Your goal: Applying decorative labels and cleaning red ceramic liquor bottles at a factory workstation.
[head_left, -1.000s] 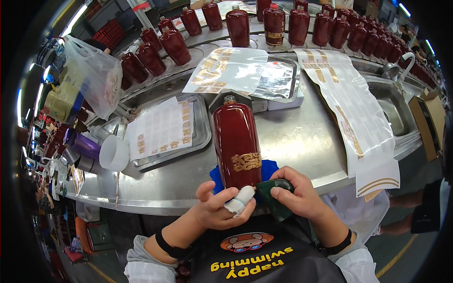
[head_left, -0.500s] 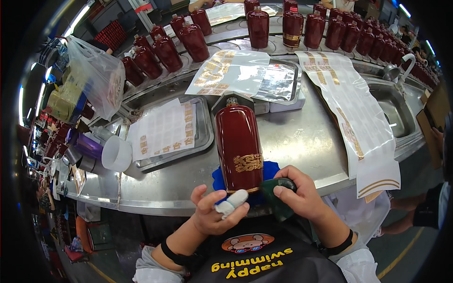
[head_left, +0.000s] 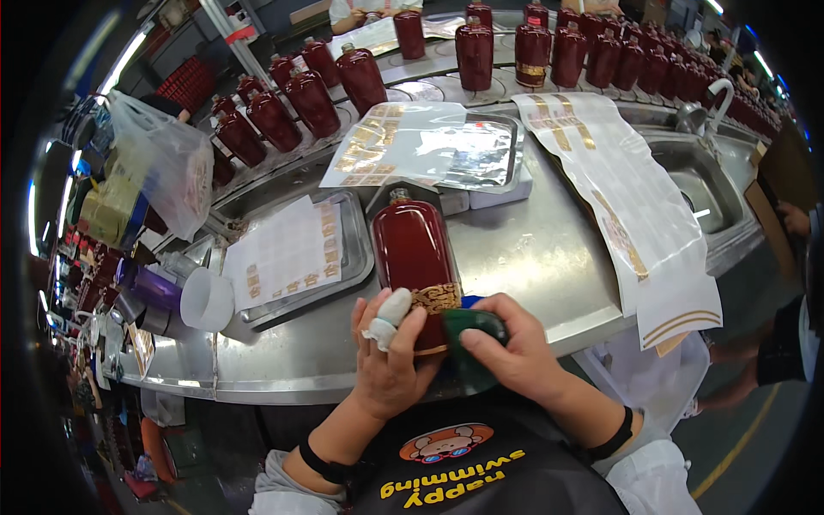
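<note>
A dark red glossy bottle (head_left: 412,240) with a gold ornamental band (head_left: 438,298) near its base lies tilted before me, its neck pointing away. A bit of a blue support shows beside its lower end. My left hand (head_left: 390,365) is closed on the lower left side of the bottle, its thumb near the band. One of its fingers wears a white cover (head_left: 389,318). In my right hand (head_left: 515,348) is a dark green rounded pad (head_left: 470,339), held against or very near the lower right of the bottle; actual contact cannot be made out.
Patterned gold decal sheets lie on a metal tray (head_left: 360,249) at left, on another tray (head_left: 519,137) behind the bottle, and as a long strip (head_left: 618,206) at right. Several red bottles (head_left: 475,56) line the back. A sink (head_left: 704,184) is right; a white cup (head_left: 206,300) left.
My left hand has moved up and left onto the lower side of the bottle. The right hand with the green pad has shifted left and slightly up. The view has shifted a little.
</note>
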`<action>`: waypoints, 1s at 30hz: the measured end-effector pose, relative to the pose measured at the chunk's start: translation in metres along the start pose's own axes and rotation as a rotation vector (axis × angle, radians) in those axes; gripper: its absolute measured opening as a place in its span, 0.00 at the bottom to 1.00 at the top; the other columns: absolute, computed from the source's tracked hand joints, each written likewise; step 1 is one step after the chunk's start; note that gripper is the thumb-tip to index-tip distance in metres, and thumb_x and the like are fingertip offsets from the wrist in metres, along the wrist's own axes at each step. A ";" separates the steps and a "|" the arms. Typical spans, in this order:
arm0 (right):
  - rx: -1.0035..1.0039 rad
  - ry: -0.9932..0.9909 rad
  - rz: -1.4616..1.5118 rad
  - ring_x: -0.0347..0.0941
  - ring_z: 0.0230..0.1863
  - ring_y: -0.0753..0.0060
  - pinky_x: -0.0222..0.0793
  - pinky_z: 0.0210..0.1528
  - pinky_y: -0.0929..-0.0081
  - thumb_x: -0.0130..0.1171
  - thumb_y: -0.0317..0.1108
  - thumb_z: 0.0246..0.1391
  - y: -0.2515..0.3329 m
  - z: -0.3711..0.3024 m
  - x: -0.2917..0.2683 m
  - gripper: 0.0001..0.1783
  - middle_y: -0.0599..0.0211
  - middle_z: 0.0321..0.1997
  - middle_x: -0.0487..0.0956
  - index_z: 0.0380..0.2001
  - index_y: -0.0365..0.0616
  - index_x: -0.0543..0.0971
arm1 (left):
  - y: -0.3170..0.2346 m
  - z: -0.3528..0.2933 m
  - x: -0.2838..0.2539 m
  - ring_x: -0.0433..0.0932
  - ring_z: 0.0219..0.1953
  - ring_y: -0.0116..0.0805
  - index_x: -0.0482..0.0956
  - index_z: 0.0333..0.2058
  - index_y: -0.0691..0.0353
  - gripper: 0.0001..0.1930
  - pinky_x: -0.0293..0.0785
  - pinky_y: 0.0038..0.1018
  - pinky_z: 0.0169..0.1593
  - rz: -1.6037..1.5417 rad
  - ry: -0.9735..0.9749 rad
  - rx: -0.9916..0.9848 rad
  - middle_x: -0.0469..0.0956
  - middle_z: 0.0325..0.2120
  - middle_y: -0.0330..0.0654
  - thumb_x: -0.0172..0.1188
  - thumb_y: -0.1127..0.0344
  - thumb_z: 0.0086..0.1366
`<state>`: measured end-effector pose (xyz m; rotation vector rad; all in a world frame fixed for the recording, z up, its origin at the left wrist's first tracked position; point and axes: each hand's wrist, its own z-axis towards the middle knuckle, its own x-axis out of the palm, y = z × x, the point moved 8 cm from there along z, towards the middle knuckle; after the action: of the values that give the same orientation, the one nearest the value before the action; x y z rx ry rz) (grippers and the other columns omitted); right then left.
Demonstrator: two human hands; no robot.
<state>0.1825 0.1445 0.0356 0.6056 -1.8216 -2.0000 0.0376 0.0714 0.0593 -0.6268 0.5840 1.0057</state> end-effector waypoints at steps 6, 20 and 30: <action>0.004 -0.097 -0.061 0.70 0.33 0.84 0.69 0.36 0.80 0.62 0.33 0.60 -0.004 -0.001 0.001 0.12 0.71 0.32 0.77 0.42 0.39 0.73 | 0.011 -0.016 0.001 0.69 0.61 0.59 0.68 0.58 0.61 0.33 0.58 0.52 0.67 -0.136 -0.041 -0.133 0.68 0.59 0.59 0.71 0.59 0.57; -0.022 -0.080 -0.055 0.74 0.30 0.76 0.72 0.35 0.74 0.62 0.34 0.59 -0.008 0.001 0.002 0.13 0.63 0.29 0.78 0.41 0.37 0.74 | 0.010 -0.012 -0.003 0.65 0.65 0.60 0.63 0.64 0.61 0.35 0.46 0.57 0.70 -0.233 0.007 -0.191 0.67 0.61 0.59 0.68 0.65 0.60; 0.003 -0.067 -0.074 0.69 0.32 0.83 0.69 0.35 0.80 0.62 0.33 0.59 -0.012 0.001 0.000 0.13 0.71 0.31 0.75 0.41 0.38 0.73 | 0.007 -0.009 -0.002 0.66 0.64 0.58 0.63 0.62 0.64 0.38 0.41 0.59 0.71 -0.107 0.003 -0.174 0.69 0.60 0.54 0.70 0.56 0.58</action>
<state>0.1823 0.1468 0.0239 0.6227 -1.8663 -2.0901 0.0287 0.0668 0.0529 -0.8056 0.4629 0.9612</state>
